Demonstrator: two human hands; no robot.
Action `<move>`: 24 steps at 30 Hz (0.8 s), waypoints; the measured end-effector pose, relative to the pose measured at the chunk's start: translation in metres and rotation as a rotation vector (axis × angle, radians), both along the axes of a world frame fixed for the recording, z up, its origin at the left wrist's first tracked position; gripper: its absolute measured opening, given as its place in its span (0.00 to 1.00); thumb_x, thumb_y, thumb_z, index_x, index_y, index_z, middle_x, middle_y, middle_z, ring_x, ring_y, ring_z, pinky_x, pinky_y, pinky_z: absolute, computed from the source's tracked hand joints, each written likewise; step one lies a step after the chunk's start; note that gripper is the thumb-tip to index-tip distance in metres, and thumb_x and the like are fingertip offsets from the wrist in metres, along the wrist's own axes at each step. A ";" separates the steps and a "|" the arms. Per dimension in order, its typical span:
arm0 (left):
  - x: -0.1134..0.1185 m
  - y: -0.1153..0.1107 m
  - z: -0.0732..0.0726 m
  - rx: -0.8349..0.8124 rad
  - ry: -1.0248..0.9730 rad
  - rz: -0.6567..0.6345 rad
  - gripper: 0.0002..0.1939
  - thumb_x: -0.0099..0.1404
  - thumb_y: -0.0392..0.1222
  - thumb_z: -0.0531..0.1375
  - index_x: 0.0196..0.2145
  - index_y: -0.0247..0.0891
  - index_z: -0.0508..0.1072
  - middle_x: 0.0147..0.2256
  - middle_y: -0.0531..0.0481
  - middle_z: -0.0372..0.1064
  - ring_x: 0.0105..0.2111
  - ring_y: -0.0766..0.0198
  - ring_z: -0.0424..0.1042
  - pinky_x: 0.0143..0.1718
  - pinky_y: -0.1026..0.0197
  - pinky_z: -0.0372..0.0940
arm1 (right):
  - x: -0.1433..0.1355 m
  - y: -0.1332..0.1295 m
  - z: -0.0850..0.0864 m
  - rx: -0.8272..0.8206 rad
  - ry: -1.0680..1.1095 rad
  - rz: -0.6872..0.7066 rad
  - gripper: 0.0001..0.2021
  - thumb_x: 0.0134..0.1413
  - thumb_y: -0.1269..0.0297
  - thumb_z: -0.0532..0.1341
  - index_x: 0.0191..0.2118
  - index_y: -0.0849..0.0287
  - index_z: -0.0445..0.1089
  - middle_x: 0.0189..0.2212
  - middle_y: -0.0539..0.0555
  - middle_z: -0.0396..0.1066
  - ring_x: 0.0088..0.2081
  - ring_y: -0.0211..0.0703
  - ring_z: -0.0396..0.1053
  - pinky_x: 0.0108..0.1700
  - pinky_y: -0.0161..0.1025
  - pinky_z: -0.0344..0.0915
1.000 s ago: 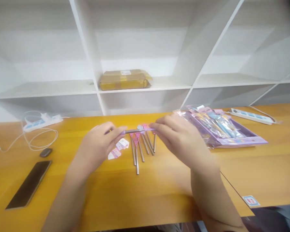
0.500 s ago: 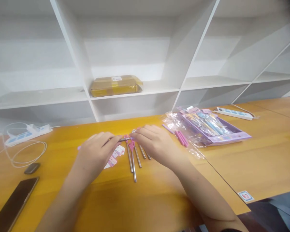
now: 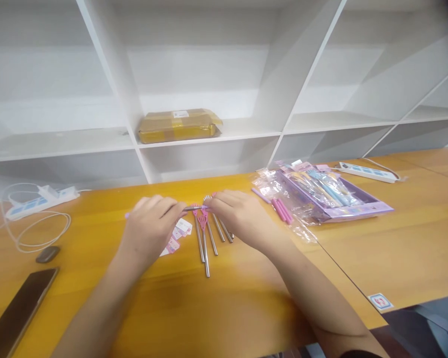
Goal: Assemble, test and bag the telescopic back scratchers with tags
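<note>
At the left, a small purple tip pokes out past the left hand, whose fingers are curled closed over a slender rod. The rod lies nearly level above the tabletop, between the two hands; its bare middle is shiny silver metal, marked by fine rings toward the right, where it meets a purple part. The tip lines up with it, though the hand hides the join. Printed cards, white and pink, lie just below the rod. Next come several metal sticks, fanned out, with slotted heads, mostly pink. The right hand pinches the rod's purple part in closed fingertips, covering its end. Farther right lie pink tubes, clear plastic wrapping and a purple tray of bagged pieces.
</note>
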State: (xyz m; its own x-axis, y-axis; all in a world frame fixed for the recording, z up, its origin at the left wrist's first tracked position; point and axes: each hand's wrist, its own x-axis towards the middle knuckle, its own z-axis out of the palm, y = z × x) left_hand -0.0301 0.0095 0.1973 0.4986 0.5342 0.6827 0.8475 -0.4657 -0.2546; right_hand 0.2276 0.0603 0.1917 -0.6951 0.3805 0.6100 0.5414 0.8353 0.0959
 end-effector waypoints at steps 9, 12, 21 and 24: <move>0.008 0.009 -0.021 -0.043 0.085 -0.013 0.09 0.76 0.31 0.54 0.49 0.36 0.72 0.34 0.47 0.72 0.32 0.57 0.69 0.31 0.55 0.58 | -0.007 -0.001 -0.007 0.037 0.045 -0.058 0.09 0.72 0.76 0.56 0.43 0.58 0.73 0.34 0.52 0.72 0.34 0.42 0.62 0.38 0.40 0.54; 0.018 0.006 -0.022 -0.029 0.112 -0.028 0.09 0.75 0.29 0.54 0.41 0.38 0.72 0.30 0.50 0.67 0.28 0.60 0.63 0.28 0.56 0.54 | -0.011 -0.005 -0.009 0.019 0.006 -0.022 0.09 0.72 0.74 0.56 0.40 0.59 0.72 0.33 0.52 0.71 0.35 0.43 0.64 0.40 0.41 0.55; 0.027 0.001 -0.018 -0.038 0.023 -0.112 0.13 0.76 0.34 0.56 0.30 0.39 0.67 0.28 0.51 0.65 0.28 0.62 0.60 0.29 0.56 0.55 | -0.028 -0.006 -0.022 0.064 0.106 0.023 0.09 0.65 0.71 0.58 0.31 0.57 0.66 0.26 0.50 0.67 0.29 0.42 0.60 0.35 0.41 0.50; 0.027 0.003 -0.020 -0.080 0.006 -0.131 0.13 0.78 0.35 0.55 0.32 0.39 0.68 0.28 0.51 0.65 0.28 0.62 0.60 0.29 0.57 0.56 | -0.027 -0.003 -0.023 0.085 0.112 0.018 0.08 0.63 0.70 0.58 0.31 0.56 0.66 0.26 0.49 0.66 0.29 0.42 0.59 0.37 0.41 0.51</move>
State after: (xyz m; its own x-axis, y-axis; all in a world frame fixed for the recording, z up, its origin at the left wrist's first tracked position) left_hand -0.0030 0.0122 0.1775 0.5717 0.5167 0.6373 0.7768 -0.5909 -0.2178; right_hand 0.2010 0.0577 0.1692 -0.6270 0.3117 0.7139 0.5374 0.8366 0.1067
